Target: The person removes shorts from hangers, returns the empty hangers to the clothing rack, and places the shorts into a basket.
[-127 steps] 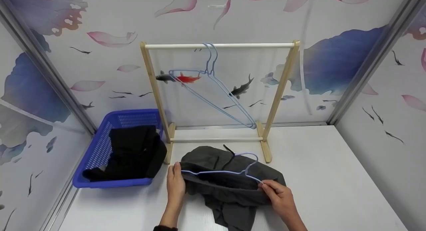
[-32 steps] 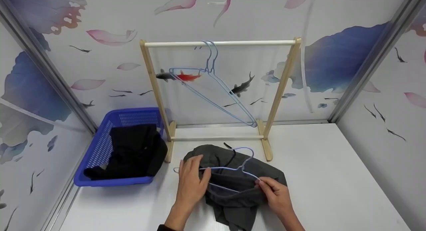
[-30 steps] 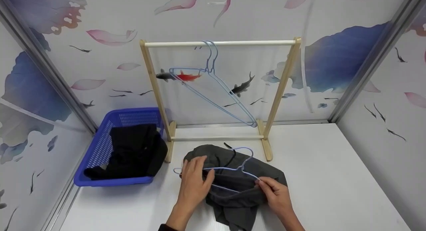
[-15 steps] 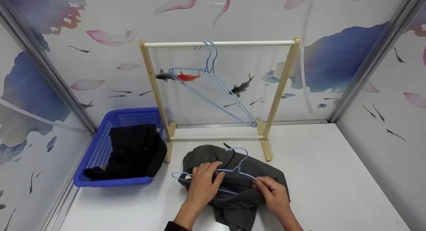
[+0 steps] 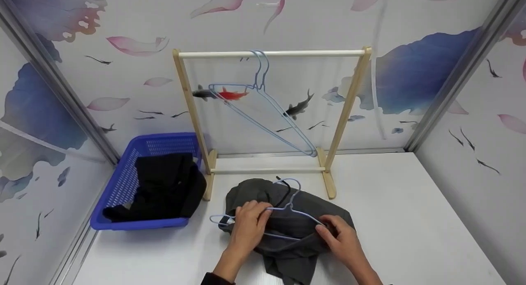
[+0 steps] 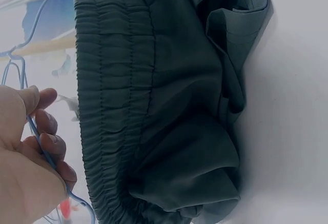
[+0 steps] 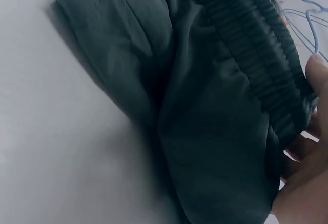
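Dark grey trousers (image 5: 287, 256) with a gathered elastic waistband (image 6: 115, 80) and a black drawstring lie bunched on the table. A light blue wire hanger (image 5: 306, 214) sits in the waist opening, hook up. Its left end sticks out past the fabric on the left. My left hand (image 5: 248, 225) grips the hanger's left arm, fingers curled round the wire in the left wrist view. My right hand (image 5: 341, 240) pinches the waistband at the hanger's right arm. In the right wrist view the hanger's right tip is hidden by the thumb and cloth.
Behind the trousers stands a wooden rack (image 5: 343, 112) with a white rail (image 5: 316, 53). Blue hangers (image 5: 283, 110) hang from it. At left, a blue plastic basket (image 5: 119, 186) holds black clothing (image 5: 164, 190). White patterned walls enclose the table (image 5: 411, 219).
My left hand has left the waistband's left side and moved right onto the hanger's arm. The hanger has shifted left, its left end now outside the cloth. My right hand stays at the right side.
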`<state>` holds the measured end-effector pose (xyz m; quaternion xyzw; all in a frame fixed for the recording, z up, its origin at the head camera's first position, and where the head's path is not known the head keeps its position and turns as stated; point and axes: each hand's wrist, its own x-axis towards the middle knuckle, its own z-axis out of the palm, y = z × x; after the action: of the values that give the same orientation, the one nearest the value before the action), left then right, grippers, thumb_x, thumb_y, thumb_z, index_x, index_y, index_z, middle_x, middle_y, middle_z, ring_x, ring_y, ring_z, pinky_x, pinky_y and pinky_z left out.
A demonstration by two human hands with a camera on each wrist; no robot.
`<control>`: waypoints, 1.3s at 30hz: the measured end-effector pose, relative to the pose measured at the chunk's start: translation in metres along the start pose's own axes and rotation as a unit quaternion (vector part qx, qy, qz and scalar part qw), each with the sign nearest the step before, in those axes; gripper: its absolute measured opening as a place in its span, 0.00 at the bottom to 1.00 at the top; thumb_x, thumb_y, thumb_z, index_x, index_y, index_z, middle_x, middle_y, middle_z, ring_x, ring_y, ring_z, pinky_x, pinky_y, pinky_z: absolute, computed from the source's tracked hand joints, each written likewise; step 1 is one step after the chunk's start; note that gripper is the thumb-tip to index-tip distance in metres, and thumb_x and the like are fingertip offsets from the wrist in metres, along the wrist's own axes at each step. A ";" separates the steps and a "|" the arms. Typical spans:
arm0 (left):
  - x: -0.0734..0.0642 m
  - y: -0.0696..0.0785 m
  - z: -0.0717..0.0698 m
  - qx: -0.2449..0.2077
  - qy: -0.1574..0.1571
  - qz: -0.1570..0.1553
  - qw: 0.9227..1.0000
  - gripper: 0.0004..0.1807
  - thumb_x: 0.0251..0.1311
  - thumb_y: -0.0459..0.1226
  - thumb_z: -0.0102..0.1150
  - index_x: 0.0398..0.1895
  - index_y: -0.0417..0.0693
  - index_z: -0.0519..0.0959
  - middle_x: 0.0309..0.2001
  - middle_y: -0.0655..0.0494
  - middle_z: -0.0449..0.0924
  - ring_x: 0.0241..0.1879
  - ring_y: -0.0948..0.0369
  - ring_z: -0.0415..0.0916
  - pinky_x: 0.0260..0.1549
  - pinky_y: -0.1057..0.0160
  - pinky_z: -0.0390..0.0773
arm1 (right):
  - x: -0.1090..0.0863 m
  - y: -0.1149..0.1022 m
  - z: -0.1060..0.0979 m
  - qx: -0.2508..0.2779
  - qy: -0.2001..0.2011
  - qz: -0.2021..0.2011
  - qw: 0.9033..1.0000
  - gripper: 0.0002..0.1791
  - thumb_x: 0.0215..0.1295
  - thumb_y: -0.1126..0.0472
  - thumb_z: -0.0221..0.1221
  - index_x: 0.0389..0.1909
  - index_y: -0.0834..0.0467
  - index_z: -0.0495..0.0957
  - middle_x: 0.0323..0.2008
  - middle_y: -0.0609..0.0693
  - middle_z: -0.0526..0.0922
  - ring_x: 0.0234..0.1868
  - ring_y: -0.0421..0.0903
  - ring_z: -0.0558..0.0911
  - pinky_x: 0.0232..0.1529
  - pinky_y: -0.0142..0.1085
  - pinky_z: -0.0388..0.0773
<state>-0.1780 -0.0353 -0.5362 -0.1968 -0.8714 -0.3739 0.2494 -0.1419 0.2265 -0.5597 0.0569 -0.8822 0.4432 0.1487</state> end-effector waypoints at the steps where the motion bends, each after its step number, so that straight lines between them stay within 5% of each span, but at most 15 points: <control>1: 0.000 0.000 -0.001 -0.002 0.001 -0.002 1.000 0.04 0.69 0.40 0.63 0.39 0.53 0.87 0.29 0.62 0.79 0.32 0.61 0.74 0.35 0.63 0.63 | 0.000 0.001 -0.002 -0.012 -0.006 0.006 1.000 0.11 0.70 0.57 0.66 0.49 0.57 0.85 0.45 0.45 0.85 0.45 0.41 0.81 0.49 0.38 0.78; 12: 0.004 0.002 -0.006 -0.011 0.014 -0.007 1.000 0.05 0.68 0.40 0.64 0.39 0.52 0.87 0.29 0.61 0.78 0.32 0.60 0.74 0.34 0.63 0.61 | -0.002 0.006 -0.009 -0.040 -0.008 0.035 0.999 0.14 0.70 0.56 0.66 0.51 0.59 0.86 0.48 0.50 0.88 0.51 0.50 0.84 0.55 0.49 0.80; 22: 0.008 0.004 -0.012 -0.011 0.018 0.005 1.000 0.04 0.67 0.40 0.65 0.39 0.52 0.87 0.29 0.61 0.78 0.32 0.61 0.75 0.34 0.62 0.61 | -0.005 0.010 -0.007 -0.001 0.000 0.035 0.999 0.08 0.69 0.58 0.67 0.45 0.55 0.87 0.41 0.45 0.87 0.42 0.38 0.82 0.46 0.37 0.80; 28: 0.010 0.007 -0.017 -0.022 0.003 -0.011 1.000 0.05 0.65 0.38 0.67 0.42 0.51 0.87 0.32 0.61 0.82 0.34 0.62 0.77 0.35 0.62 0.64 | -0.007 0.013 -0.004 0.031 0.023 -0.004 0.999 0.02 0.68 0.62 0.68 0.39 0.53 0.86 0.33 0.42 0.83 0.33 0.33 0.75 0.36 0.30 0.74; 33: 0.011 0.008 -0.023 -0.054 -0.024 -0.044 0.997 0.10 0.65 0.40 0.69 0.47 0.50 0.86 0.29 0.63 0.79 0.31 0.66 0.72 0.37 0.61 0.63 | -0.008 0.016 -0.001 0.046 0.046 -0.035 0.997 0.05 0.65 0.66 0.68 0.37 0.52 0.86 0.34 0.44 0.85 0.34 0.33 0.78 0.37 0.25 0.73; 39: 0.011 0.009 -0.025 -0.068 -0.015 -0.039 0.997 0.09 0.65 0.43 0.69 0.44 0.50 0.87 0.23 0.65 0.72 0.27 0.68 0.67 0.34 0.63 0.62 | -0.008 0.017 0.004 0.066 0.085 -0.070 0.992 0.12 0.60 0.73 0.69 0.38 0.52 0.87 0.33 0.46 0.86 0.34 0.35 0.78 0.39 0.22 0.71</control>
<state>-0.1750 -0.0466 -0.5106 -0.1846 -0.8548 -0.4385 0.2072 -0.1393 0.2338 -0.5775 0.0903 -0.8290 0.4920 0.2501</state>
